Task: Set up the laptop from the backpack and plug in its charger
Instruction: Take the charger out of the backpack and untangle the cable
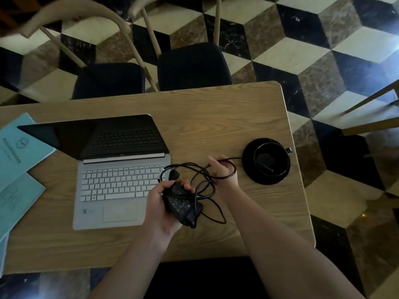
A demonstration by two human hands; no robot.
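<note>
A silver laptop [116,186] stands open on the wooden table [216,117], its dark screen tilted back. Just right of its keyboard, my left hand [160,209] grips the black charger brick [183,205]. Loops of the charger's black cable [194,169] hang tangled between both hands. My right hand [220,173] pinches a stretch of that cable, which runs on to the right and ends with its plug tip inside a black cup. One loop lies around my right wrist. No backpack is in view.
A black cup on a black saucer [266,161] stands near the table's right edge. Turquoise booklets [19,152] lie at the left. Two dark-seated wooden chairs [192,65] stand across the table. The floor is checkered marble.
</note>
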